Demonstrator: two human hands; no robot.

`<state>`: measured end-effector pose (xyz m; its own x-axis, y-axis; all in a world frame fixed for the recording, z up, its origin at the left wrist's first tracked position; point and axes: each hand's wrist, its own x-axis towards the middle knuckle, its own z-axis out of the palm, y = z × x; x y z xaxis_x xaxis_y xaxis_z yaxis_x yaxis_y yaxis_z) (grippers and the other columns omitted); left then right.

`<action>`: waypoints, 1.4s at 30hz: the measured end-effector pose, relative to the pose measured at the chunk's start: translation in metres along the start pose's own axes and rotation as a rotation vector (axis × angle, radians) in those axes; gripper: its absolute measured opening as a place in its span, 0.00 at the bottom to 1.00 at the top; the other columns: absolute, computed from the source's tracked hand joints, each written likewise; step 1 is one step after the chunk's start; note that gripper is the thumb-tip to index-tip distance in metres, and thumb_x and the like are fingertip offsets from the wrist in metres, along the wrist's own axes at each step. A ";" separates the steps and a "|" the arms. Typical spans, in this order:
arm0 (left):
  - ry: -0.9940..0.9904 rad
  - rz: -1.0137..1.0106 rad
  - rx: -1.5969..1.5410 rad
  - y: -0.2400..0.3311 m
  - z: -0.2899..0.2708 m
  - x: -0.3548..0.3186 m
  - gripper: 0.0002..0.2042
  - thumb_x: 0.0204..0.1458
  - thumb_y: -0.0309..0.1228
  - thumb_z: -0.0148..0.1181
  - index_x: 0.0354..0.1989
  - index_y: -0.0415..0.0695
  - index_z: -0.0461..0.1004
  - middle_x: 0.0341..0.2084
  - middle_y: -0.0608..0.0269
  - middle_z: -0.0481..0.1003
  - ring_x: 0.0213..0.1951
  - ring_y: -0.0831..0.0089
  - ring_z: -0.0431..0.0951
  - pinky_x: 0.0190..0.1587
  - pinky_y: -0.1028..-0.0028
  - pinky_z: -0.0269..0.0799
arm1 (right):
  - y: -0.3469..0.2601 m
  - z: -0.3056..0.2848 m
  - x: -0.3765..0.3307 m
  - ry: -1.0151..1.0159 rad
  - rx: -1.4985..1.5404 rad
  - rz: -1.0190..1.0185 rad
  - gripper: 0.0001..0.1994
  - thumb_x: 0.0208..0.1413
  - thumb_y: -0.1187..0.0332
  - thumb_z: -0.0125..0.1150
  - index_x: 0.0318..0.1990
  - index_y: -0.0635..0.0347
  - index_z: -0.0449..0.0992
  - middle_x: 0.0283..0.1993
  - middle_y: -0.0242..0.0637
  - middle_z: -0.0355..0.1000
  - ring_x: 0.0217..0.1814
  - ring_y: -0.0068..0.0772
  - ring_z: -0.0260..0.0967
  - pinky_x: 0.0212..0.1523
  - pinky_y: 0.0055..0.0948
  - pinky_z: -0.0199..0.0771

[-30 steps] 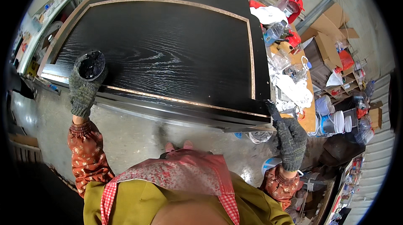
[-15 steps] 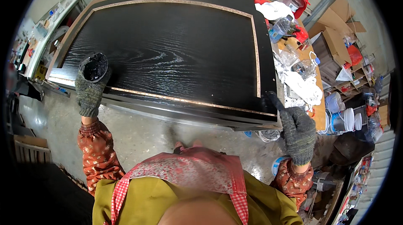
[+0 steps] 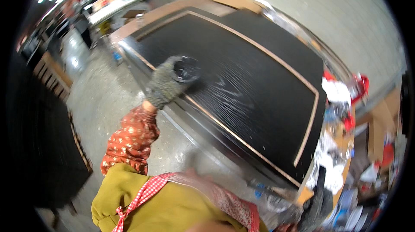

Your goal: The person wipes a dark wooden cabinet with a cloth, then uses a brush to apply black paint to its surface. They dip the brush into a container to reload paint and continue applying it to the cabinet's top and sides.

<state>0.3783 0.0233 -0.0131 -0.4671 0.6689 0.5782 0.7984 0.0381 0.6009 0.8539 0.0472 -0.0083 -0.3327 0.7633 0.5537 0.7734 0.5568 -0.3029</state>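
Observation:
My left hand [image 3: 165, 84], in a grey-green knitted glove, is closed round a small cup [image 3: 186, 69] of glossy black paint. The cup is over the near left part of a large black wood-grain panel [image 3: 255, 89]. A bare light-brown strip [image 3: 263, 51] runs as a frame near the panel's edges. At the lower right, beyond the panel's near right corner, my gloved right hand [image 3: 317, 208] is closed and blurred. From it a slim black tool [image 3: 320, 178] points up; its exact kind is not clear.
Along the panel's right side, a wooden table [image 3: 342, 180] carries white cloths [image 3: 330, 163], plastic bottles [image 3: 335, 113] and red items. Cardboard boxes [image 3: 380, 132] and buckets [image 3: 348, 201] stand farther right. A white workbench [image 3: 129, 3] is at the far left, and dark furniture [image 3: 47, 145] is at the left.
The view has turned left, so the panel now lies slanted. My right hand with the black tool has left the panel's near right corner. The left hand still holds the cup.

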 end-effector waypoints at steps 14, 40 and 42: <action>-0.370 0.387 0.085 0.001 -0.035 0.048 0.29 0.33 0.34 0.71 0.48 0.40 0.70 0.46 0.51 0.72 0.48 0.58 0.73 0.51 0.66 0.69 | -0.068 0.026 0.058 0.058 0.104 -0.045 0.12 0.61 0.68 0.48 0.45 0.70 0.68 0.35 0.48 0.71 0.29 0.35 0.67 0.26 0.31 0.69; -0.245 0.036 -0.337 -0.207 -0.160 0.167 0.27 0.40 0.36 0.69 0.50 0.43 0.68 0.43 0.60 0.74 0.47 0.69 0.73 0.53 0.69 0.67 | -0.264 0.175 0.185 0.013 0.549 -0.081 0.14 0.58 0.75 0.47 0.51 0.63 0.67 0.50 0.52 0.70 0.39 0.49 0.71 0.37 0.39 0.72; -0.236 0.226 -0.175 -0.219 -0.152 0.181 0.28 0.37 0.35 0.72 0.49 0.43 0.69 0.41 0.60 0.75 0.45 0.70 0.75 0.51 0.69 0.69 | -0.272 0.179 0.192 -0.019 0.684 0.006 0.15 0.57 0.78 0.47 0.51 0.62 0.68 0.51 0.53 0.69 0.40 0.49 0.71 0.37 0.38 0.72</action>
<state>0.0613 0.0226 0.0441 -0.1699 0.7994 0.5762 0.7851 -0.2436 0.5695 0.4832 0.1009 0.0415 -0.3434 0.7693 0.5387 0.2622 0.6293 -0.7316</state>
